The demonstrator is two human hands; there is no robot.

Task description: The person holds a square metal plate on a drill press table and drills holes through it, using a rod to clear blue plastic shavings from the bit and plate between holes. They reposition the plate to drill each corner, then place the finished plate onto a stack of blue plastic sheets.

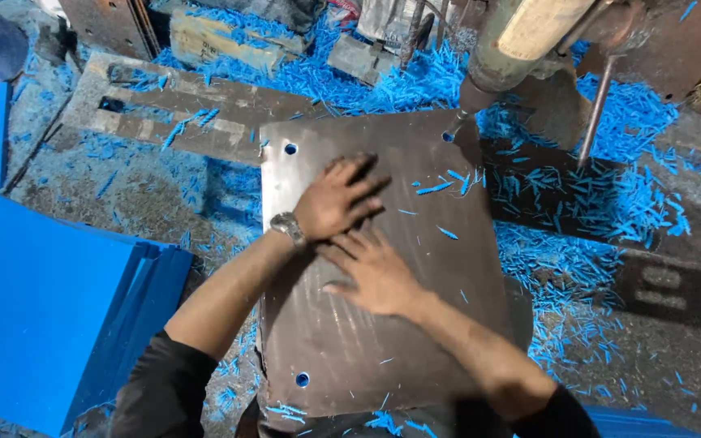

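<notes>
Grey metal plate (415, 276) lies flat under the drill press head (521, 40), amid blue shavings (610, 203). Left hand (338, 199), wristwatch (287, 227) on it, presses flat on the plate, fingers spread, grasping nothing. Right hand (375, 272) lies flat just below, touching it, fingers open. Blue sheet stack (42, 300) lies left of the plate.

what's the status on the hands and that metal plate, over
Left hand and right hand both flat on the grey metal plate, nothing held. Drill sits at the plate's far corner. Blue shavings litter plate and bench.
</notes>
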